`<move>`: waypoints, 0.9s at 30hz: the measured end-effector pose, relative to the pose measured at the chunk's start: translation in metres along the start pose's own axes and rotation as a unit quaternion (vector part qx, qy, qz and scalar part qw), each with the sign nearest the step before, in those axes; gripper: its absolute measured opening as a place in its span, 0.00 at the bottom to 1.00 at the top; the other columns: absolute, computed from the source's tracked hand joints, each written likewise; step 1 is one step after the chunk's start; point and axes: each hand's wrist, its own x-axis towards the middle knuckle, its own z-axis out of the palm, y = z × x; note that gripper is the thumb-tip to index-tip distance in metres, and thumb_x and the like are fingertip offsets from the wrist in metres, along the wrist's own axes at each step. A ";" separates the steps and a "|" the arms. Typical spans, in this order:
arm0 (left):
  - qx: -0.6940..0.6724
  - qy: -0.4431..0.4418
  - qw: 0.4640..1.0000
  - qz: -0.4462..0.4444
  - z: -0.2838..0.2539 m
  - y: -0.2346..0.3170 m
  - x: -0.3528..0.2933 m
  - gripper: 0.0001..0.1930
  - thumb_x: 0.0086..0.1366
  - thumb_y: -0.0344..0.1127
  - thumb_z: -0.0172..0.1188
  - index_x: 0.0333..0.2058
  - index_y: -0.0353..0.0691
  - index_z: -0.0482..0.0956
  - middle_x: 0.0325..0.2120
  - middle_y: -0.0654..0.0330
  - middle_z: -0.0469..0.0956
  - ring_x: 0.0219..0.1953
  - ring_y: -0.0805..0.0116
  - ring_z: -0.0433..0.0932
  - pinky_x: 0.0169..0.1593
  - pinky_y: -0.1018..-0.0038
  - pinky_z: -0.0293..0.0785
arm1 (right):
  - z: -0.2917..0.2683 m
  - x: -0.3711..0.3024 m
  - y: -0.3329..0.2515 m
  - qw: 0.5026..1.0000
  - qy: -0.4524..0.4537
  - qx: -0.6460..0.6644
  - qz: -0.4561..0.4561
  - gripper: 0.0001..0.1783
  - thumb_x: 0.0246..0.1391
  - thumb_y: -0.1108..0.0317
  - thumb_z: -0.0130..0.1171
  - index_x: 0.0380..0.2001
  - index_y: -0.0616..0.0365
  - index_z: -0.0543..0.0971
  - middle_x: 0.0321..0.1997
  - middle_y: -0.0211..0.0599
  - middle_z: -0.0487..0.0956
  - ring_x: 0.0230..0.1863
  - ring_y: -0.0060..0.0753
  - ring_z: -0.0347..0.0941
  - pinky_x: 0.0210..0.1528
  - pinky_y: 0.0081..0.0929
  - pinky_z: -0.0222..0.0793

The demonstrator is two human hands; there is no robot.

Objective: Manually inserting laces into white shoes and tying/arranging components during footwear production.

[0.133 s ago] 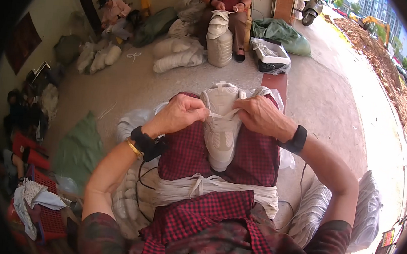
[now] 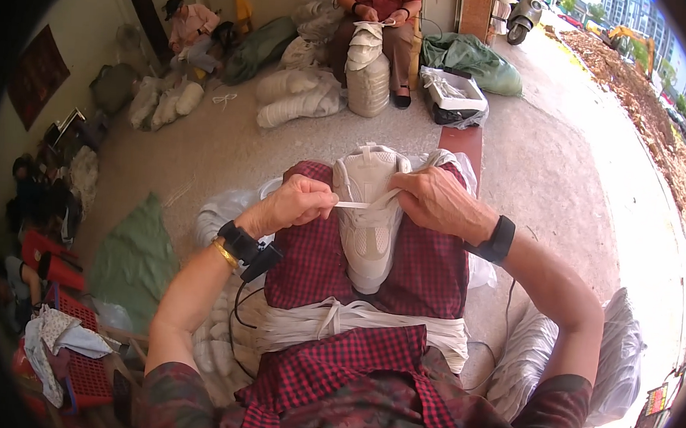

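A pale sneaker upper [image 2: 368,244] rests on my lap with its toe toward me, over a red and black checked apron [image 2: 434,276]. My left hand [image 2: 302,205] pinches one end of a flat white shoelace [image 2: 351,205], which runs taut across the upper. At the upper's right edge my right hand [image 2: 437,198] grips it by the lacing, its thumb and fingertips pressed together; whether a lace end is in that pinch is hidden. Across my waist lies a bundle of white laces [image 2: 375,323], tied round the middle.
Stacked pale uppers [image 2: 525,346] in plastic stand at my right. A red basket [image 2: 85,371] holds cloth at lower left. Ahead, a person in red [image 2: 379,10] works over a stack of uppers [image 2: 367,80]; a white box [image 2: 451,90] holds laces. Another person [image 2: 193,25] sits far left.
My left hand has drawn a little to the left and down, pulling the lace straight across the upper. The right hand stays almost in place.
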 end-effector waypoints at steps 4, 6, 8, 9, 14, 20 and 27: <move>0.280 0.132 0.932 0.189 0.007 -0.009 0.001 0.11 0.67 0.37 0.59 0.33 0.33 0.82 0.15 0.66 0.69 0.24 0.74 0.72 0.31 0.76 0.70 | 0.002 -0.004 0.002 0.999 0.022 0.012 -0.035 0.07 0.55 0.71 0.54 0.35 0.64 0.77 0.27 0.53 0.80 0.28 0.57 0.78 0.31 0.48 0.71; 0.339 0.179 0.911 0.154 0.013 -0.001 -0.006 0.10 0.63 0.31 0.60 0.40 0.31 0.81 0.23 0.58 0.74 0.31 0.66 0.76 0.39 0.71 0.75 | -0.006 -0.010 -0.005 0.998 0.054 0.007 -0.024 0.07 0.56 0.71 0.55 0.37 0.62 0.76 0.32 0.49 0.81 0.28 0.56 0.78 0.30 0.46 0.71; 0.359 0.265 0.871 0.206 0.021 0.000 -0.011 0.11 0.59 0.25 0.60 0.42 0.32 0.79 0.32 0.55 0.75 0.33 0.64 0.76 0.41 0.70 0.75 | -0.016 -0.017 -0.004 0.999 0.040 -0.010 -0.017 0.08 0.59 0.68 0.56 0.38 0.61 0.76 0.33 0.45 0.81 0.29 0.52 0.78 0.30 0.43 0.72; 0.355 0.270 0.871 0.203 0.026 0.001 -0.012 0.11 0.59 0.25 0.60 0.42 0.32 0.79 0.32 0.55 0.75 0.33 0.64 0.76 0.41 0.70 0.75 | -0.018 -0.020 0.003 0.998 0.019 -0.057 -0.022 0.08 0.59 0.68 0.57 0.38 0.60 0.76 0.33 0.43 0.81 0.30 0.51 0.78 0.30 0.42 0.72; 0.329 0.193 0.874 0.302 0.043 -0.006 0.005 0.17 0.55 0.21 0.60 0.44 0.36 0.71 0.34 0.56 0.72 0.36 0.64 0.75 0.43 0.69 0.74 | -0.017 -0.036 0.015 0.994 0.021 -0.103 -0.038 0.08 0.61 0.65 0.59 0.40 0.57 0.78 0.32 0.40 0.81 0.30 0.45 0.78 0.31 0.38 0.74; 0.539 0.212 0.718 0.387 0.010 -0.016 0.002 0.14 0.61 0.36 0.66 0.44 0.45 0.74 0.24 0.59 0.68 0.21 0.57 0.75 0.23 0.65 0.73 | -0.027 -0.038 0.027 0.989 0.010 -0.138 -0.043 0.08 0.57 0.71 0.56 0.41 0.58 0.76 0.32 0.40 0.79 0.32 0.46 0.79 0.32 0.40 0.74; 0.630 0.257 0.649 0.339 -0.058 -0.045 -0.045 0.03 0.67 0.34 0.57 0.37 0.45 0.73 0.24 0.58 0.67 0.22 0.59 0.76 0.24 0.65 0.73 | -0.069 -0.039 0.025 0.979 0.111 -0.173 0.008 0.09 0.55 0.75 0.58 0.40 0.57 0.79 0.32 0.39 0.78 0.33 0.45 0.79 0.34 0.38 0.76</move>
